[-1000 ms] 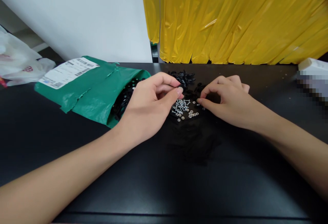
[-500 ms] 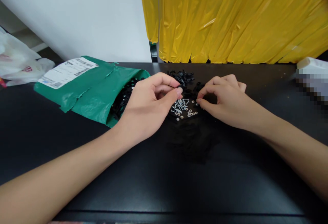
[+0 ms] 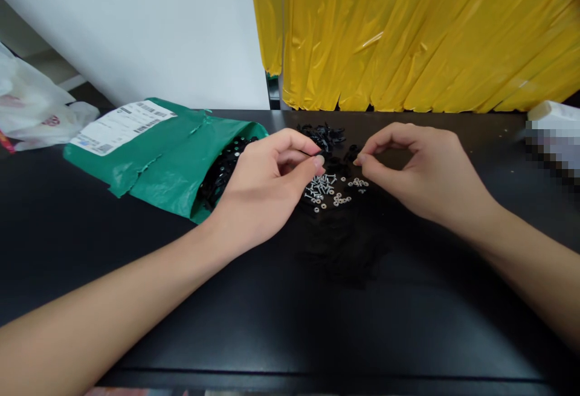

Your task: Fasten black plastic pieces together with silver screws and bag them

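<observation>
My left hand point(image 3: 274, 185) is closed in a pinch, with a small black piece point(image 3: 319, 153) partly showing between thumb and forefinger. My right hand point(image 3: 421, 172) also pinches with thumb and forefinger, to the right of the hardware; what its fingertips hold is too small to make out. Between and below the hands lie a heap of small silver screws point(image 3: 321, 186) and several loose nuts point(image 3: 339, 200). More nuts point(image 3: 357, 183) sit just below my right fingertips. Behind the hands is a pile of small black parts point(image 3: 324, 135).
A green mailing bag point(image 3: 167, 163) with a white label lies at the left, its mouth showing many black parts point(image 3: 222, 172). A white plastic bag point(image 3: 40, 106) is at the far left, and a white box point(image 3: 555, 124) at the far right. Yellow plastic sheeting point(image 3: 408, 34) hangs behind the black table point(image 3: 290, 311).
My right hand has lifted away from the nuts and turned, fingertips slightly up and to the right, uncovering a small group of nuts. My left hand keeps its pinch nearly in place.
</observation>
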`<state>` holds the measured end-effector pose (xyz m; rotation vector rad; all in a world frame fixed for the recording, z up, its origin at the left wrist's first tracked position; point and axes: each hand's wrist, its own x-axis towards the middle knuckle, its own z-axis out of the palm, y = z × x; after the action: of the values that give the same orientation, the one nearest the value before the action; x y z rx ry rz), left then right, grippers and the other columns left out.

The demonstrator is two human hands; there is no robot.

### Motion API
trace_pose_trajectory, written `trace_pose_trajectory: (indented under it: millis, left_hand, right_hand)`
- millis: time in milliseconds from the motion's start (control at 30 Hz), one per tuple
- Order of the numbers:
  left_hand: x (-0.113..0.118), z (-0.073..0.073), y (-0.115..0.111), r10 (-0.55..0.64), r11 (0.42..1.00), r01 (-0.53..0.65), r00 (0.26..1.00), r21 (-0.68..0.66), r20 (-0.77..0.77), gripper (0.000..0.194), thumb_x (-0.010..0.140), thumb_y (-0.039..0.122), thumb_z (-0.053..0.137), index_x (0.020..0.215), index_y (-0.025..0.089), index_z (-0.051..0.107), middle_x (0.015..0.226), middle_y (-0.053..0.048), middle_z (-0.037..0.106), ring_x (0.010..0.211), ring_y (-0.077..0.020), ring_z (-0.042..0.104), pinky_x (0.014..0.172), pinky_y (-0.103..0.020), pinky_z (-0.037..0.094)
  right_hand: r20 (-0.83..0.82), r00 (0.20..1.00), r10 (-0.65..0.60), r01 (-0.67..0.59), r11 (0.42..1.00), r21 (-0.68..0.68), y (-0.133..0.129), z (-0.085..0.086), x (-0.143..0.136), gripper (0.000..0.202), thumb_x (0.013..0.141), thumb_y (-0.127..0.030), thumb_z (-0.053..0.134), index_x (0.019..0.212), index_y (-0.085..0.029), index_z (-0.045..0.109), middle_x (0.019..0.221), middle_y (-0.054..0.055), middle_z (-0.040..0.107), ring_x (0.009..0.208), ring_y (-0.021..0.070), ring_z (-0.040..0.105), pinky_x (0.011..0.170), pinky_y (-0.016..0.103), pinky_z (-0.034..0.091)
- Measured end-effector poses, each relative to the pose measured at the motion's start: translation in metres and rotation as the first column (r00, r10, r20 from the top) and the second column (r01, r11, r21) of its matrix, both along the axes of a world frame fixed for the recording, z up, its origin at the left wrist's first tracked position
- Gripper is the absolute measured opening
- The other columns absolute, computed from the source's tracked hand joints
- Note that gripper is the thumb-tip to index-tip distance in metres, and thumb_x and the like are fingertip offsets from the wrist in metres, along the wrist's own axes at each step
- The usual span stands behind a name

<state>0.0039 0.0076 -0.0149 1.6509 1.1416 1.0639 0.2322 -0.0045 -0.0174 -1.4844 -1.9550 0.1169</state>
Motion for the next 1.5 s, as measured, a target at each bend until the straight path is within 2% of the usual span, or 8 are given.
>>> trace_pose_trajectory:
  millis: [167,300,467,700,900,1000,1233,1500]
  left_hand:
    - [-0.001,-0.001,-0.001,-0.052,0.999,0.052,0.996,0.0,-0.073,0.007,0.097,0.019,0.07,0.103,0.02,0.073,0.09,-0.001,0.084,0.079,-0.0142,0.072,0.067,-0.028,0.051]
    - [0.0,0.005,-0.005,-0.074,0.996,0.07,0.995,-0.058,-0.062,0.013,0.098,0.021,0.069,0.11,0.023,0.068,0.081,0.003,0.082,0.065,-0.0114,0.063,0.056,-0.025,0.045]
    - [-0.001,0.008,-0.008,-0.095,0.994,0.092,0.994,-0.055,-0.05,0.012,0.096,0.02,0.071,0.104,0.024,0.064,0.077,0.005,0.081,0.063,-0.0115,0.062,0.052,-0.024,0.043]
    - [-0.001,0.001,-0.006,-0.154,0.988,0.154,0.986,0.008,-0.068,0.003,0.096,0.018,0.074,0.099,0.021,0.074,0.087,0.003,0.083,0.081,-0.0114,0.076,0.075,-0.022,0.057]
    - [0.0,0.004,-0.01,-0.14,0.99,0.14,0.987,-0.012,-0.081,0.011,0.095,0.021,0.078,0.105,0.023,0.074,0.083,0.004,0.084,0.073,-0.0134,0.077,0.065,-0.024,0.055]
    - [-0.001,0.005,-0.011,-0.129,0.992,0.128,0.988,-0.021,-0.087,0.018,0.094,0.026,0.08,0.109,0.025,0.071,0.081,0.004,0.085,0.071,-0.016,0.078,0.06,-0.026,0.052]
    - [0.0,0.003,-0.011,-0.143,0.99,0.143,0.989,0.01,-0.026,0.011,0.093,0.021,0.077,0.088,0.022,0.068,0.074,0.005,0.078,0.065,-0.0108,0.07,0.06,-0.023,0.051]
    - [0.001,0.004,-0.013,-0.168,0.985,0.168,0.986,0.042,-0.013,0.016,0.093,0.013,0.068,0.105,0.023,0.071,0.084,0.004,0.079,0.067,-0.0102,0.069,0.057,-0.02,0.054]
  right_hand:
    - [-0.13,0.985,0.11,-0.093,0.987,0.133,0.001,-0.006,0.001,0.01,0.093,-0.023,0.074,0.1,-0.027,0.08,0.095,0.005,0.085,0.088,0.0268,0.078,0.082,0.042,0.059]
    - [-0.133,0.978,0.158,-0.135,0.976,0.168,0.0,-0.01,0.001,0.013,0.096,-0.023,0.076,0.103,-0.027,0.085,0.097,0.005,0.086,0.09,0.0268,0.078,0.08,0.042,0.061]
    - [-0.227,0.956,0.183,-0.152,0.977,0.146,-0.005,-0.009,-0.006,0.016,0.096,-0.021,0.08,0.105,-0.031,0.087,0.102,0.003,0.087,0.094,0.028,0.08,0.085,0.044,0.064]
    - [-0.436,0.868,0.237,-0.226,0.971,0.076,-0.009,-0.007,-0.011,0.01,0.095,-0.023,0.084,0.098,-0.033,0.087,0.101,0.001,0.086,0.096,0.026,0.079,0.089,0.044,0.065]
    - [-0.531,0.787,0.313,-0.37,0.929,-0.001,-0.006,-0.013,-0.011,0.004,0.096,-0.031,0.085,0.101,-0.032,0.086,0.108,0.001,0.084,0.102,0.0233,0.077,0.089,0.039,0.063]
    - [-0.555,0.774,0.304,-0.38,0.925,-0.023,-0.007,-0.014,-0.013,0.005,0.096,-0.034,0.086,0.1,-0.031,0.086,0.105,0.0,0.085,0.098,0.0213,0.078,0.088,0.037,0.063]
    - [-0.553,0.767,0.325,-0.404,0.914,-0.024,-0.008,-0.012,-0.012,0.008,0.094,-0.035,0.09,0.1,-0.03,0.086,0.098,-0.001,0.085,0.09,0.0196,0.079,0.086,0.035,0.064]
    - [-0.564,0.781,0.266,-0.316,0.949,0.011,-0.012,-0.006,-0.015,0.008,0.096,-0.021,0.085,0.097,-0.03,0.086,0.094,-0.001,0.087,0.086,0.0193,0.083,0.082,0.034,0.07]
